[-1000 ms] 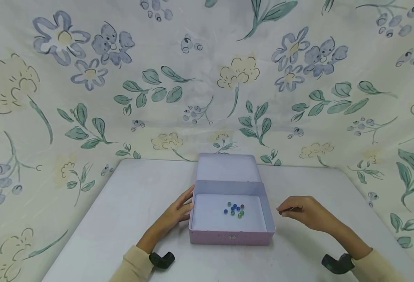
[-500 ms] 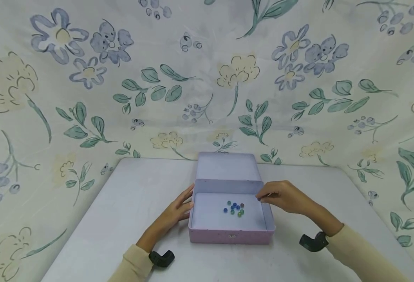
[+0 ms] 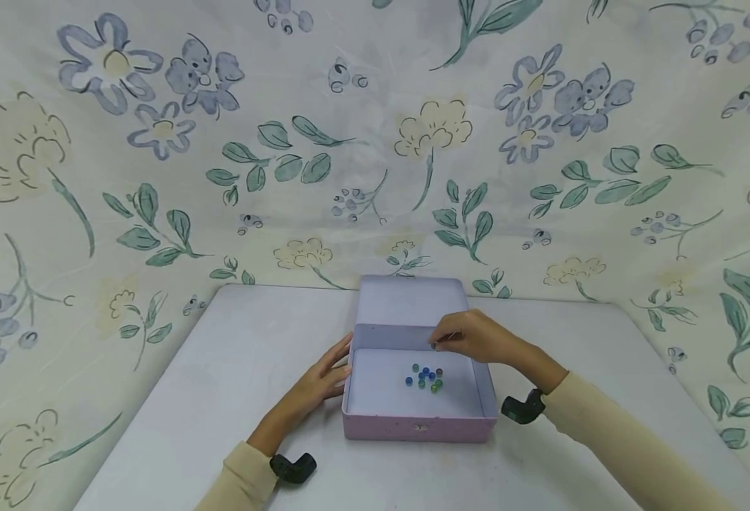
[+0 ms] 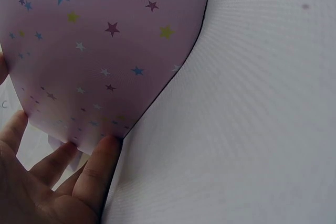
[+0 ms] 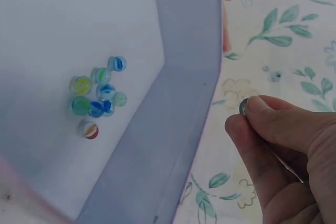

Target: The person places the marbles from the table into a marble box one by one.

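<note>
A pink tin box printed with stars stands on the table, its lid tipped back. Several glass marbles in blue, green, yellow and red-orange lie clustered on its floor. Over the box's back part, my right hand pinches one marble between thumb and fingertips; its colour looks dark and greyish. Against the box's left wall rests my left hand, fingers fairly straight and spread. In the left wrist view its fingertips touch the starry side.
The box sits mid-way on a white table. Behind the table hangs a floral cloth that also runs down both sides. A small metal clasp marks the box's front. Each wrist wears a black camera mount.
My right hand, pinching the marble, has moved left from beside the box, over its right wall, to above the inside. The left hand and the marbles in the box stay put.
</note>
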Demonstrator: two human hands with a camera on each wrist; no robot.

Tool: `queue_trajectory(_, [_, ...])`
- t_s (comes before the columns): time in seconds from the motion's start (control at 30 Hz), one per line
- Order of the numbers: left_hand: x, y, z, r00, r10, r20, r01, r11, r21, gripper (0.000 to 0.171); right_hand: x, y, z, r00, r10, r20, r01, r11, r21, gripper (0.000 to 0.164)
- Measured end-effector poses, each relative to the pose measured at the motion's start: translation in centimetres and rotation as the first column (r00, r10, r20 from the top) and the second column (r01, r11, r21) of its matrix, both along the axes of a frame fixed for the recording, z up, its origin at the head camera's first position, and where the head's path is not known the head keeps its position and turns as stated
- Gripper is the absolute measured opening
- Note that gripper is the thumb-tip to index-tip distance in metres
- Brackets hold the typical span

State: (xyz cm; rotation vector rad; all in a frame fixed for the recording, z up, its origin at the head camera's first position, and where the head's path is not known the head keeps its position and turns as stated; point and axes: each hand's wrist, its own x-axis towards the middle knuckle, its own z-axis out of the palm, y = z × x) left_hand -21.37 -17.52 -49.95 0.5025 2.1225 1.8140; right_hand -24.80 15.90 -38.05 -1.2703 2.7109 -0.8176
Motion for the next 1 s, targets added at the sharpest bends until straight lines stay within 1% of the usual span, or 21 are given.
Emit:
queue_trajectory(0.17, [-0.1, 0.0, 0.0, 1.0, 0.005, -0.003, -0.005, 1.0, -0.004, 0.063, -0.6, -1.3, 0.3, 1.0, 0.021, -0.017, -0.02, 0.999, 0.026, 0.019])
queue_trajectory(0.4, [-0.1, -0.2, 0.2, 1.0, 0.0, -0.004, 0.0, 1.0, -0.005, 0.063, -1.6, -2.8, 0.2, 0.998, 0.056, -0.016, -0.056, 0.998, 0.019, 0.018])
queue_trajectory(0.5, [-0.2, -0.1, 0.4, 1.0, 0.001, -0.003, -0.001, 1.0, -0.006, 0.062, -1.9, -3.1, -0.2, 0.998, 0.061, -0.019, -0.061, 0.998, 0.01, 0.018])
queue_trajectory(0.67, [-0.1, 0.0, 0.5, 1.0, -0.002, 0.006, 0.002, 1.0, 0.0, 0.062, -2.3, -3.5, -1.1, 0.997, 0.076, 0.013, -0.076, 0.997, 0.003, 0.018])
queue_trajectory(0.9, [0.0, 0.0, 0.2, 0.999, 0.025, 0.022, -0.025, 1.0, -0.005, 0.062, -2.7, -4.4, -2.1, 0.994, 0.107, 0.029, -0.108, 0.994, 0.036, 0.016])
queue_trajectory(1.0, [0.1, 0.0, 0.1, 0.999, 0.034, 0.022, -0.034, 0.999, -0.007, 0.062, -2.7, -4.8, -2.4, 0.994, 0.108, 0.032, -0.109, 0.993, 0.053, 0.016])
